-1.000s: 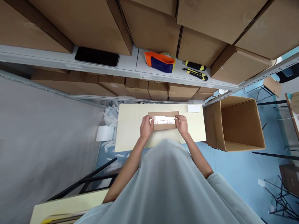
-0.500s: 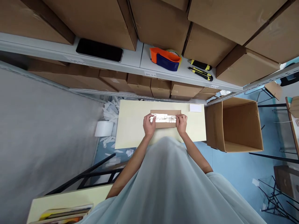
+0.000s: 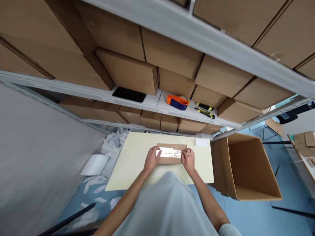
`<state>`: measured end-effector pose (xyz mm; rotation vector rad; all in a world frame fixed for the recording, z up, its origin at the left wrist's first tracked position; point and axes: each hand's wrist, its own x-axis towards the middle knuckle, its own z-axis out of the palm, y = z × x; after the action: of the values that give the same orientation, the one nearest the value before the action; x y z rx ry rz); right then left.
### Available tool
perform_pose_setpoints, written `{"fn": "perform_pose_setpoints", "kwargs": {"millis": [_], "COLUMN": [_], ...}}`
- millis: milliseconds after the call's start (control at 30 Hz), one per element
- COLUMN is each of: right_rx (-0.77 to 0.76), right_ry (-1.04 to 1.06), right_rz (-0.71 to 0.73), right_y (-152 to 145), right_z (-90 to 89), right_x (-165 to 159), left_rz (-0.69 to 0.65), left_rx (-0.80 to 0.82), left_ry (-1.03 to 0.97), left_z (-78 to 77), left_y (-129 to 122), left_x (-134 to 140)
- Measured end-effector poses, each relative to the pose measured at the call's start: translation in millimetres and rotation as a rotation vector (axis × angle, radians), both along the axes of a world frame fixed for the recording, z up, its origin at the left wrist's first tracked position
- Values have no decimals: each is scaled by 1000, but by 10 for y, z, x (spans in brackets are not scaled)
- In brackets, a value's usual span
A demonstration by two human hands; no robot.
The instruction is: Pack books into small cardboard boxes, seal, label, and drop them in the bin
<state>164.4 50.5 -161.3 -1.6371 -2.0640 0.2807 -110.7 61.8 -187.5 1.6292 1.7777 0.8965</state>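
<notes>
A small flat cardboard box (image 3: 171, 161) lies on the pale yellow table. Along its top runs a shiny strip (image 3: 170, 152) that glares white, like packing tape, with a broken pattern toward its right side. My left hand (image 3: 151, 160) is closed at the left end of the box, thumb and fingers at the strip's end. At the opposite end my right hand (image 3: 188, 159) is closed the same way, fingers bent over the edge. The glare and the fingers hide exactly what each fingertip presses.
A white label stack (image 3: 201, 142) lies at the table's (image 3: 118, 177) back right. On the shelf rest a phone (image 3: 129, 94), an orange-and-blue tape dispenser (image 3: 177, 102) and black-yellow cutters (image 3: 205, 109). A large open carton (image 3: 222, 167) stands at right; paper scraps (image 3: 114, 144) lie at left.
The camera view has tilted up, so the table and hands appear lower and more shelf shows. Both hands stay at the ends of the box.
</notes>
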Motion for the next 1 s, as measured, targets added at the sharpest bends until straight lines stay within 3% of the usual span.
{"fn": "perform_pose_setpoints", "kwargs": {"millis": [100, 167, 367, 467, 533, 600, 833, 900, 1000], "right_rx": [53, 111, 344, 235, 75, -28, -29, -2, 21], "right_ry": [-39, -63, -134, -228, -300, -337, -284, -159, 302], "right_rz": [50, 67, 108, 91, 41, -2, 26, 46, 117], "right_y": [319, 676, 1964, 2417, 2595, 2685, 2699, 2590, 2160], "right_z": [208, 521, 1781, 2129, 2202, 2198, 2159, 2124, 1991], "right_x": [-35, -108, -552, -788, -903, -969, -867, -789, -684], "left_rz": [-48, -105, -125, -100, -73, -59, -29, -9, 29], "left_rx": [35, 99, 393, 477, 489, 485, 432, 418, 400], "left_ry": [101, 142, 148, 149, 150, 138, -10, -76, -206], "left_z": [146, 370, 1473, 1881, 1987, 1975, 1806, 1833, 1900], "left_y": [248, 494, 1421, 1720, 1787, 1762, 1409, 1271, 954], "left_x": [5, 64, 387, 520, 578, 615, 643, 614, 568]}}
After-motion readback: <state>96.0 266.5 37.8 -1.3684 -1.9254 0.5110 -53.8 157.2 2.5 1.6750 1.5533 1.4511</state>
